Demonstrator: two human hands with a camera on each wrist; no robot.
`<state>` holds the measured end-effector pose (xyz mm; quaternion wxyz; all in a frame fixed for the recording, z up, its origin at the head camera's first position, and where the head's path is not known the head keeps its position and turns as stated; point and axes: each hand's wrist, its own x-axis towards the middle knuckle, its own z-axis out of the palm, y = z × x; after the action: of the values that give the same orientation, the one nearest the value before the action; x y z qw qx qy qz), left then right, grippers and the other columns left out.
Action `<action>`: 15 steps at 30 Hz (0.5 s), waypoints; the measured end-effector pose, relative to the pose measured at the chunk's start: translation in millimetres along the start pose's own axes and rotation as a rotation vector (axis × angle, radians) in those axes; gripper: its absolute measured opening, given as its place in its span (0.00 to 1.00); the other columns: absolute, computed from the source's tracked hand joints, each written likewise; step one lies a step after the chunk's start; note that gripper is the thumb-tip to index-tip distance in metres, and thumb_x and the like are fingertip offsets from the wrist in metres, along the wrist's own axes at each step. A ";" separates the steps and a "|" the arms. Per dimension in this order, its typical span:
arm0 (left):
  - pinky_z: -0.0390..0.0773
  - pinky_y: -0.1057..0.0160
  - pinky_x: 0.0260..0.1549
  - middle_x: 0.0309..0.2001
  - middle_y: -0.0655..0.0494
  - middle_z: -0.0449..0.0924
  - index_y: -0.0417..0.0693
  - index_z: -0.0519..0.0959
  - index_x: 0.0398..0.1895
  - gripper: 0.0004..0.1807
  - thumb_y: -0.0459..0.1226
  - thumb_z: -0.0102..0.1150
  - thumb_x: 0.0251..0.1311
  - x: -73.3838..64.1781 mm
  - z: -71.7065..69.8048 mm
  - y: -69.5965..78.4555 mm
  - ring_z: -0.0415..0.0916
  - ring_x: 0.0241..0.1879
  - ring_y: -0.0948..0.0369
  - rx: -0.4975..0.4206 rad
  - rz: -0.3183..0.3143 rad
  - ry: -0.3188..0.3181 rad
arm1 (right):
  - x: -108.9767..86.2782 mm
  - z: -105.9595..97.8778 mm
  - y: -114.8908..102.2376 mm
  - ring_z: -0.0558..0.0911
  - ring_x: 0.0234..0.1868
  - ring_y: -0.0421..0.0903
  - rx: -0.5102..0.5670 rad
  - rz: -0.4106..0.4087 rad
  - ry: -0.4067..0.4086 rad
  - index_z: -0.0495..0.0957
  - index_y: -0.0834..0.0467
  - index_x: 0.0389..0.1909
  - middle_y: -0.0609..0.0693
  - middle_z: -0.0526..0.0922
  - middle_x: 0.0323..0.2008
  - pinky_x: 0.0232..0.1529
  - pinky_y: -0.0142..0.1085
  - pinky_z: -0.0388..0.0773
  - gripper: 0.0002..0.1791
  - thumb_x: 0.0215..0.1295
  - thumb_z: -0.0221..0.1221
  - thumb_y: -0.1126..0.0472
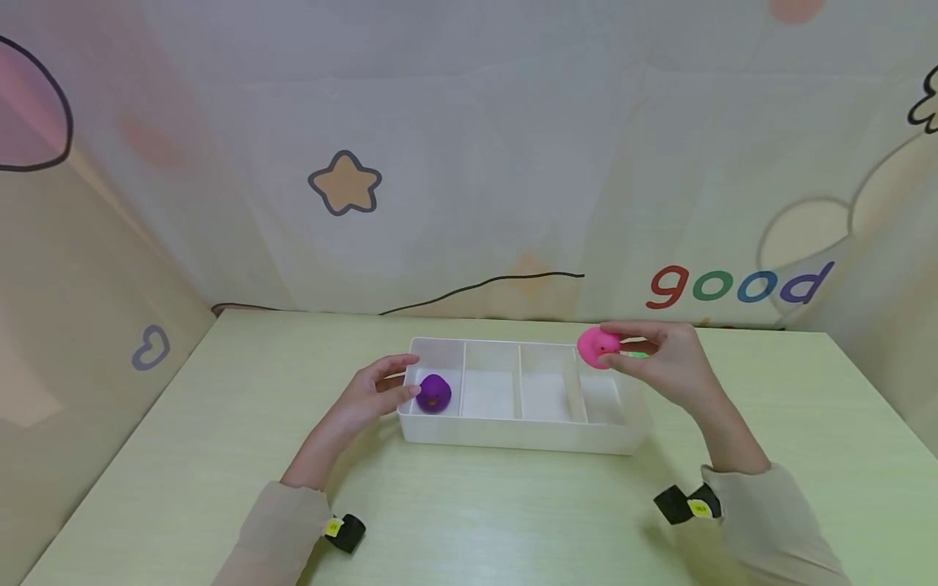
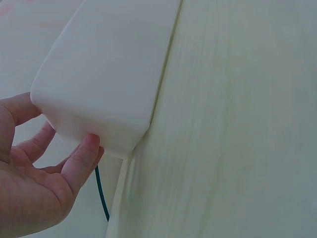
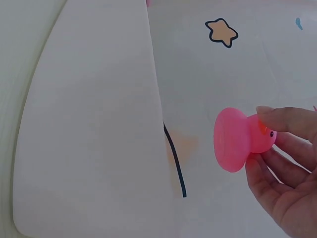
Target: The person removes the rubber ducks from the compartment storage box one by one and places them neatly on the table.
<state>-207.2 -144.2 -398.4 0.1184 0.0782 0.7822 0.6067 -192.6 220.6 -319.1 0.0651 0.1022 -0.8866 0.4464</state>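
A white divided box stands on the table, its compartments side by side. In the leftmost compartment sits a purple rubber duck. My left hand holds the box's left end, thumb at the rim beside the purple duck; in the left wrist view its fingers touch the white end wall. My right hand pinches a pink rubber duck above the box's rightmost compartment. In the right wrist view, the pink duck is tilted sideways, its head between thumb and fingers. Something green shows partly behind the right hand.
A pale table carries the box. Behind it hangs a printed cloth backdrop with a star and the word "good". Both forearms wear black wrist straps.
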 end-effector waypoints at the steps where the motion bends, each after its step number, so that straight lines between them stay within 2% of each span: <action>1: 0.71 0.51 0.52 0.63 0.41 0.60 0.47 0.66 0.61 0.28 0.37 0.59 0.57 0.1 0.2 0.1 0.61 0.61 0.45 0.001 0.002 -0.001 | -0.5 -1.9 1.5 0.81 0.39 0.42 0.002 -0.002 0.007 0.77 0.64 0.49 0.61 0.80 0.44 0.33 0.29 0.79 0.23 0.51 0.67 0.61; 6: 0.71 0.51 0.51 0.63 0.41 0.60 0.47 0.66 0.61 0.28 0.37 0.59 0.57 0.9 0.7 -0.5 0.62 0.61 0.45 0.001 0.006 -0.002 | -3.6 -11.6 9.2 0.78 0.34 0.28 0.000 0.002 0.048 0.77 0.64 0.49 0.59 0.81 0.43 0.32 0.28 0.78 0.24 0.50 0.67 0.61; 9: 0.72 0.51 0.51 0.62 0.41 0.61 0.47 0.66 0.61 0.27 0.37 0.59 0.57 1.2 0.9 -0.8 0.62 0.60 0.45 0.003 0.002 0.000 | -6.0 -18.1 14.3 0.79 0.33 0.28 -0.008 0.007 0.073 0.77 0.64 0.49 0.48 0.82 0.40 0.31 0.26 0.78 0.25 0.49 0.68 0.59; 12: 0.72 0.51 0.51 0.62 0.41 0.62 0.47 0.66 0.61 0.27 0.37 0.59 0.57 0.8 0.8 -0.7 0.63 0.60 0.45 0.010 0.003 0.004 | -8.1 -24.8 20.9 0.79 0.32 0.28 -0.007 0.030 0.089 0.76 0.64 0.50 0.35 0.79 0.37 0.29 0.27 0.78 0.28 0.49 0.68 0.56; 15: 0.72 0.51 0.51 0.62 0.40 0.62 0.46 0.66 0.61 0.27 0.37 0.58 0.57 0.0 0.4 -0.4 0.63 0.60 0.45 0.018 0.007 0.008 | -9.6 -30.6 27.9 0.79 0.31 0.27 0.006 0.061 0.099 0.75 0.64 0.51 0.30 0.76 0.35 0.28 0.28 0.78 0.29 0.49 0.68 0.55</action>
<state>-207.1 -143.9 -398.9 0.1126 0.0796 0.7878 0.6003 -189.3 262.6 -324.7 0.0951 0.0530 -0.8837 0.4553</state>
